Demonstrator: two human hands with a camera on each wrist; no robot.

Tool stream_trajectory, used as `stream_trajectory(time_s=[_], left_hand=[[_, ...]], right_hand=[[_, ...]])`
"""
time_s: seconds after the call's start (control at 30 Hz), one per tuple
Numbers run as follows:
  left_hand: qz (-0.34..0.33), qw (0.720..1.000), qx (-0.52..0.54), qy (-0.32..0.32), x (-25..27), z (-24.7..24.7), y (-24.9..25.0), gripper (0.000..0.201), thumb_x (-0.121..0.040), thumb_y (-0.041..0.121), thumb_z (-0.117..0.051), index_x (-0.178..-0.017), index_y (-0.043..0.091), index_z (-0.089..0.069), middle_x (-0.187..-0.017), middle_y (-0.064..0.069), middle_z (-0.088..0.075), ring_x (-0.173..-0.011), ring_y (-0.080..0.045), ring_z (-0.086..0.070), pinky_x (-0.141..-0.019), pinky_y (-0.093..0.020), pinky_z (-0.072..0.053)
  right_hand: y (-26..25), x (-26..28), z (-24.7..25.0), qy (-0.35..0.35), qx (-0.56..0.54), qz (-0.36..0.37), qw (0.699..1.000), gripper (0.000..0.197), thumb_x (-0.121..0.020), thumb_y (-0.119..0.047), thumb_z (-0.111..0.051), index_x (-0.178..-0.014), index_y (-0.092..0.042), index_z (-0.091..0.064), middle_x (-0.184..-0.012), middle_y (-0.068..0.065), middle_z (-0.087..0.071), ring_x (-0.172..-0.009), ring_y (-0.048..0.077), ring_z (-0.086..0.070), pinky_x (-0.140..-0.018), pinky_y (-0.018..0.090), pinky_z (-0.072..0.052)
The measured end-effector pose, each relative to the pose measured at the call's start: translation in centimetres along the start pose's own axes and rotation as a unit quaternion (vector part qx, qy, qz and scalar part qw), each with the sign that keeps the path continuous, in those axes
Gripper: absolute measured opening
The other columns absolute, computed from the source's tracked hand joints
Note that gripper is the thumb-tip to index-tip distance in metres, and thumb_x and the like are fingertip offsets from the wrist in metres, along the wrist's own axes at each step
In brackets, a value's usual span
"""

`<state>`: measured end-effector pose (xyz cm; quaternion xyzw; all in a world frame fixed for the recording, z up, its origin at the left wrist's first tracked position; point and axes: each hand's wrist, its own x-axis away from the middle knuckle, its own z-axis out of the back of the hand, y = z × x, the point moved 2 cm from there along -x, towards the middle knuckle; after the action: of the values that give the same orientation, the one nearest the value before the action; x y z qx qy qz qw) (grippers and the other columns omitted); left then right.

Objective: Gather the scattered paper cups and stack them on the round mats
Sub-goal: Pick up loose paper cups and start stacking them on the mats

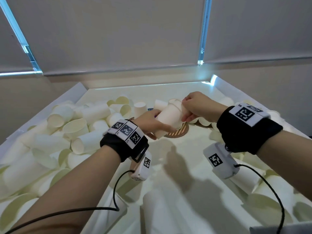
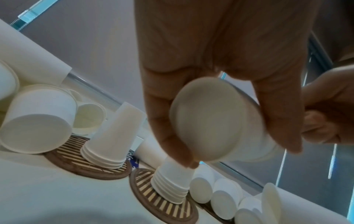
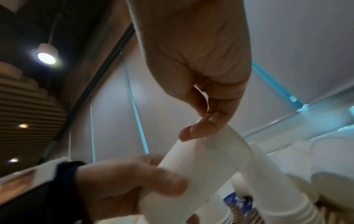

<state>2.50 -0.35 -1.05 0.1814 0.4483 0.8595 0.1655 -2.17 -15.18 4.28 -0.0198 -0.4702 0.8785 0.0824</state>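
Observation:
My left hand [image 1: 152, 123] grips a short nested stack of white paper cups [image 1: 169, 118], held tilted above a round brown slatted mat [image 1: 179, 132]. My right hand [image 1: 189, 108] pinches the rim at the stack's upper end. The left wrist view shows the held cups' base [image 2: 206, 121] between my thumb and fingers. Below it, two upside-down cup stacks [image 2: 109, 141] [image 2: 172, 180] stand on two mats [image 2: 72, 160] [image 2: 151, 203]. In the right wrist view my right fingers [image 3: 199, 130] pinch the cup's rim [image 3: 226, 145].
Several loose white cups [image 1: 72, 125] lie heaped over the table's left side, with more along the right edge [image 1: 263, 190] and front. A raised white wall [image 1: 50, 108] borders the table. Cables hang from both wrist cameras. A small blue label [image 2: 132, 157] lies between the mats.

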Motion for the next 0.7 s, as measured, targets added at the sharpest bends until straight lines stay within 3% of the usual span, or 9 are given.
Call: stream_trajectory(time_s=[0.1, 0.13, 0.2, 0.3, 0.4, 0.47, 0.57, 0.63, 0.7], left_hand=[[-0.041, 0.999, 0.006, 0.000, 0.6, 0.0, 0.3, 0.071, -0.056, 0.029, -0.084, -0.117, 0.025, -0.049, -0.100, 0.003, -0.062, -0.089, -0.014, -0.063, -0.067, -0.026, -0.052], [-0.056, 0.998, 0.013, 0.002, 0.9, 0.0, 0.3, 0.068, -0.054, 0.028, -0.083, -0.114, 0.025, -0.049, -0.097, 0.004, -0.062, -0.085, -0.009, -0.064, -0.065, -0.020, -0.051], [-0.069, 0.996, 0.047, 0.024, 1.4, 0.5, 0.1, 0.055, -0.062, 0.018, -0.081, -0.108, 0.023, -0.051, -0.088, 0.005, -0.060, -0.067, 0.003, -0.063, -0.052, -0.011, -0.046], [-0.038, 0.990, 0.096, 0.097, 1.7, 2.2, -0.8, 0.055, -0.072, 0.012, -0.079, -0.118, 0.016, -0.049, -0.094, -0.001, -0.063, -0.072, -0.008, -0.064, -0.052, -0.018, -0.051], [-0.014, 0.982, 0.107, 0.153, 2.0, 4.0, -1.7, 0.058, -0.068, 0.022, -0.083, -0.117, 0.016, -0.052, -0.106, -0.005, -0.065, -0.091, -0.021, -0.065, -0.078, -0.039, -0.058], [-0.002, 0.982, 0.100, 0.163, 2.3, 4.7, -2.1, 0.064, -0.066, 0.029, -0.083, -0.121, 0.016, -0.053, -0.109, -0.006, -0.065, -0.097, -0.023, -0.065, -0.083, -0.043, -0.057], [-0.004, 0.981, 0.105, 0.165, 2.8, 5.0, -2.3, 0.062, -0.069, 0.030, -0.081, -0.122, 0.016, -0.054, -0.110, -0.008, -0.066, -0.096, -0.023, -0.065, -0.080, -0.040, -0.057], [-0.002, 0.980, 0.109, 0.165, 3.2, 4.8, -2.2, 0.068, -0.063, 0.035, -0.083, -0.122, 0.018, -0.054, -0.110, -0.007, -0.066, -0.095, -0.023, -0.066, -0.077, -0.040, -0.058], [0.000, 0.981, 0.106, 0.164, 3.7, 4.8, -2.3, 0.076, -0.055, 0.041, -0.081, -0.123, 0.020, -0.053, -0.109, -0.006, -0.066, -0.095, -0.022, -0.066, -0.075, -0.039, -0.059]], right_hand=[[-1.1, 2.0, -2.0, -0.057, -0.019, 0.022, 0.998, 0.027, -0.097, -0.007, -0.032, -0.111, 0.003, -0.053, -0.070, 0.018, -0.059, -0.037, 0.014, -0.060, -0.042, 0.021, -0.051], [-1.5, 2.8, -2.5, -0.069, -0.002, 0.030, 0.997, 0.029, -0.099, -0.011, -0.034, -0.119, 0.001, -0.051, -0.075, 0.021, -0.061, -0.046, 0.019, -0.064, -0.047, 0.025, -0.054], [-2.0, 4.5, -3.1, -0.061, 0.098, 0.059, 0.992, 0.041, -0.098, -0.028, -0.042, -0.134, -0.007, -0.039, -0.105, 0.022, -0.062, -0.083, 0.032, -0.068, -0.067, 0.035, -0.055], [-2.1, 7.7, -4.1, -0.089, 0.249, 0.105, 0.959, 0.105, -0.079, -0.057, -0.062, -0.150, -0.013, 0.002, -0.150, 0.010, -0.024, -0.132, 0.027, -0.038, -0.089, 0.030, -0.039], [-1.1, 11.0, -5.7, -0.216, 0.315, 0.145, 0.913, 0.142, -0.058, -0.056, -0.080, -0.147, -0.022, 0.024, -0.157, 0.008, 0.009, -0.142, 0.027, -0.025, -0.112, 0.032, -0.031], [0.1, 12.6, -7.2, -0.314, 0.373, 0.142, 0.861, 0.137, -0.057, -0.047, -0.086, -0.148, -0.026, 0.014, -0.157, 0.010, 0.012, -0.136, 0.033, -0.035, -0.111, 0.038, -0.035], [1.8, 13.9, -9.8, -0.380, 0.436, 0.143, 0.803, 0.113, -0.064, -0.033, -0.085, -0.147, -0.020, -0.010, -0.148, 0.015, -0.012, -0.115, 0.040, -0.051, -0.095, 0.041, -0.048], [2.7, 13.9, -11.1, -0.372, 0.459, 0.145, 0.794, 0.090, -0.077, -0.023, -0.075, -0.145, -0.016, -0.016, -0.138, 0.018, -0.026, -0.104, 0.038, -0.055, -0.082, 0.039, -0.050], [3.0, 13.6, -11.6, -0.338, 0.451, 0.152, 0.812, 0.066, -0.086, -0.008, -0.057, -0.142, -0.012, -0.023, -0.129, 0.019, -0.036, -0.099, 0.039, -0.057, -0.077, 0.039, -0.049]])
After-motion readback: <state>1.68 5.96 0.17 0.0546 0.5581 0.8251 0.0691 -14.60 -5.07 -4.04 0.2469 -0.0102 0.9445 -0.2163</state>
